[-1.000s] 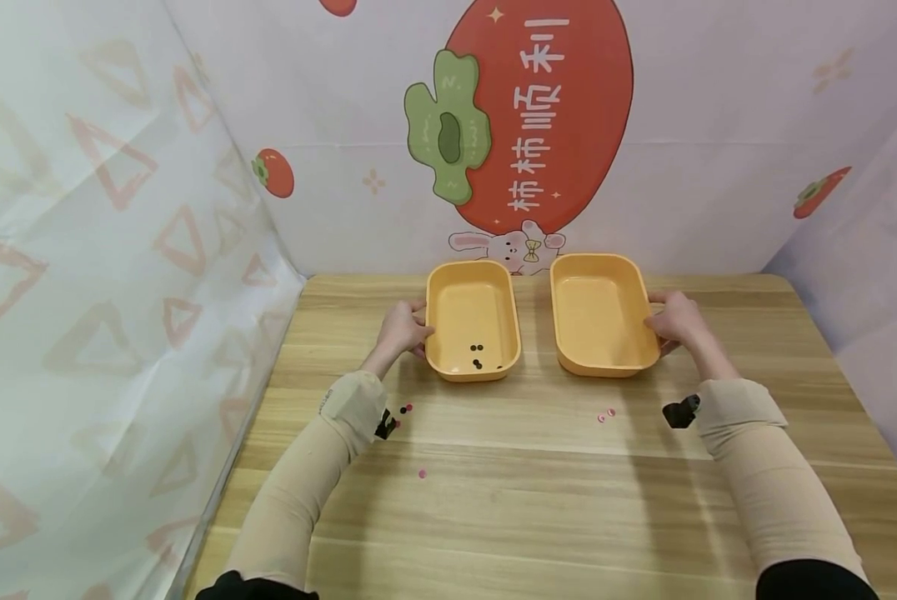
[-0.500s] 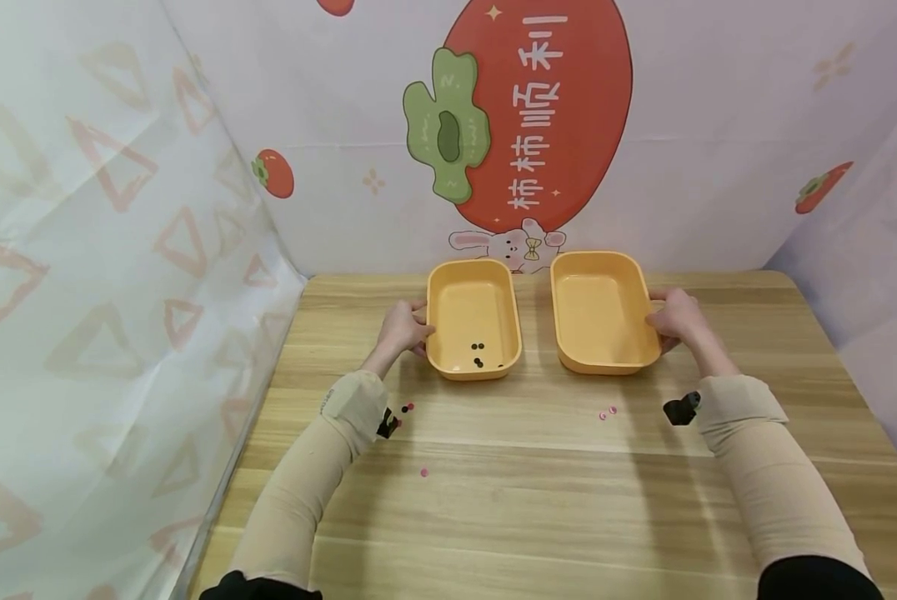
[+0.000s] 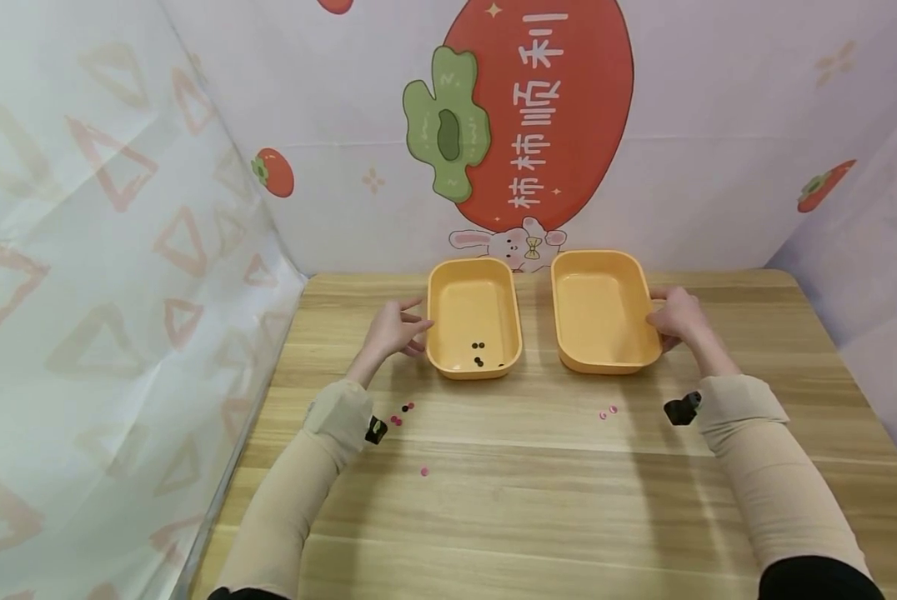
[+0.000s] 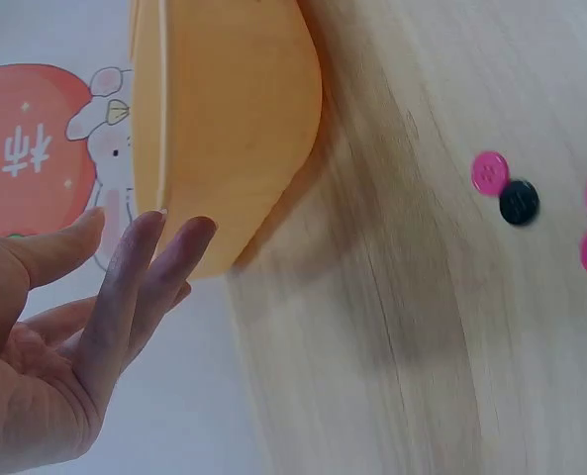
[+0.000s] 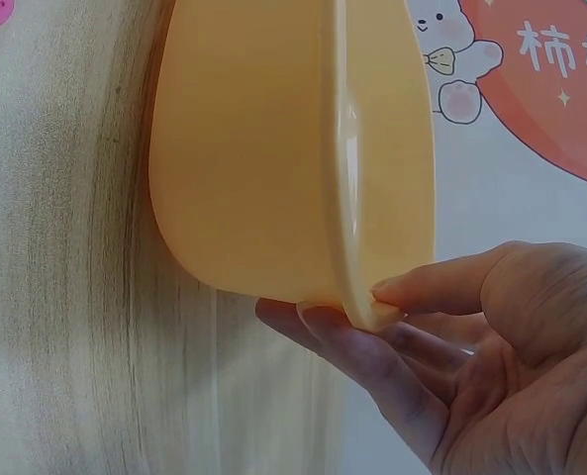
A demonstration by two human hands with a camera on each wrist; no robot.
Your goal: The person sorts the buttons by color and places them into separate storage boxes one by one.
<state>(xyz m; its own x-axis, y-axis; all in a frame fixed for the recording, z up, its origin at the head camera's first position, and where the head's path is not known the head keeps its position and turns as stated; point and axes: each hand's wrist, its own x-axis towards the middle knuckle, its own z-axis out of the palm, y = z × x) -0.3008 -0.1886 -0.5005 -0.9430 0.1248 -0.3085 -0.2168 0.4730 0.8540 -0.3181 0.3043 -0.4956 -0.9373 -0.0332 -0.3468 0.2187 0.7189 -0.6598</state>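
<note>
Two yellow plastic bins stand side by side at the back of the table. Several black buttons lie toward the near end of the left bin. At that bin's left side is my left hand; in the left wrist view its fingers are spread and relaxed, with thumb and fingers apart, holding nothing. Whether a fingertip still touches the wall I cannot tell. My right hand pinches the rim of the right bin, thumb inside and fingers under the outer edge. No buttons show inside that bin.
Pink buttons and a black button lie on the wooden table near the left wrist. Another pink button is closer to me. Two pinkish buttons lie before the right bin. A printed cloth hangs behind.
My left hand has loosened from the left bin's rim and shifted slightly left and back, uncovering pink buttons near its wrist. The right hand and both bins stay put.
</note>
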